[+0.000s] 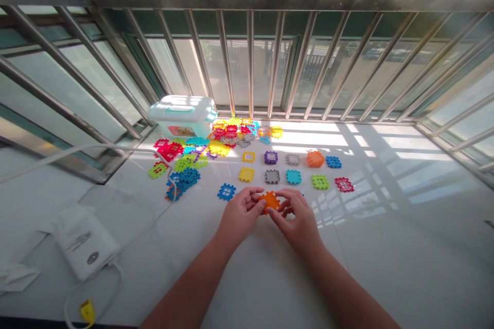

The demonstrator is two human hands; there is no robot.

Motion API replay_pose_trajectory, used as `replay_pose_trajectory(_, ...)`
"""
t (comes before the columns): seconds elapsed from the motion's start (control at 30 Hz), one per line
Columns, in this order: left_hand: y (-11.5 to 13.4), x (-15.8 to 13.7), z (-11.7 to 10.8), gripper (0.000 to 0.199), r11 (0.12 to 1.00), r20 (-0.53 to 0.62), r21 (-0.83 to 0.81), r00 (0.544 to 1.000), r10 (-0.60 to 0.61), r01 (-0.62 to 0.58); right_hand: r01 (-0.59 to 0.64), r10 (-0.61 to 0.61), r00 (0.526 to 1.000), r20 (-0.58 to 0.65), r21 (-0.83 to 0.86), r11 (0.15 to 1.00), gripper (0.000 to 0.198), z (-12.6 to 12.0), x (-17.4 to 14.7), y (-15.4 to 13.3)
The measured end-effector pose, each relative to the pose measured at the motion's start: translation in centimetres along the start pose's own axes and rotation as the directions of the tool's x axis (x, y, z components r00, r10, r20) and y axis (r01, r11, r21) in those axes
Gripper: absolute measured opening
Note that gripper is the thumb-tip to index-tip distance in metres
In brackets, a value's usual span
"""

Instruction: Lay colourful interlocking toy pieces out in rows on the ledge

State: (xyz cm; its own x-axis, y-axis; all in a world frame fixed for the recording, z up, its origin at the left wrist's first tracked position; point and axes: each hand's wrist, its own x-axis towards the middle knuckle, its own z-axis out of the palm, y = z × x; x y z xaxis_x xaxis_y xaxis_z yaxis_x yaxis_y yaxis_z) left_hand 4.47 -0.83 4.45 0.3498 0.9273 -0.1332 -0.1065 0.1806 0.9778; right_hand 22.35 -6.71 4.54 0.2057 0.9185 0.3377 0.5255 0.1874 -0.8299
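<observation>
Between my two hands is an orange square interlocking tile (271, 200) with notched edges. My left hand (244, 209) pinches its left side, and my right hand (296, 214) grips the right side. A blue window tile (226, 192) lies flat just left of my left hand. Beyond my hands, tiles lie in two rough rows: a yellow tile (246, 174), a grey tile (272, 177), a light-blue tile (293, 177), a green tile (320, 181) and a red tile (344, 184) in the nearer one. An orange tile stack (315, 159) sits in the farther row.
A lidded plastic box (183, 115) stands at the back left, beside a heap of mixed tiles (218, 148). On the left lie a white power bank (85, 242) and a white cable (150, 223). Metal bars (250, 61) line the window behind the white surface.
</observation>
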Motion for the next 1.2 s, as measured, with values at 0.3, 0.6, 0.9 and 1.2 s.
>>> replay_pose_trajectory(0.3,0.5,0.1,-0.2,0.052,0.999,-0.027,-0.030,0.999,-0.018,0.017,0.261,-0.266,0.964,0.001,-0.201,0.944,0.061,0.5,-0.3,0.5)
replay_pose_trajectory(0.6,0.5,0.1,-0.4,0.062,0.999,-0.005,-0.032,0.999,0.033,-0.033,0.298,-0.306,0.952,-0.006,-0.213,0.931,0.051,-0.1,0.0,0.2)
replay_pose_trajectory(0.9,1.1,0.3,-2.8,0.020,0.775,-0.025,0.558,0.927,0.373,-0.297,-0.011,-0.169,0.928,-0.331,-0.479,0.878,0.050,-7.6,9.7,5.4)
replay_pose_trajectory(1.2,0.7,-0.1,-2.9,0.011,0.594,0.119,0.691,0.875,0.469,-0.412,-0.038,-0.176,0.932,-0.317,-0.568,0.822,0.048,-9.3,12.9,10.5)
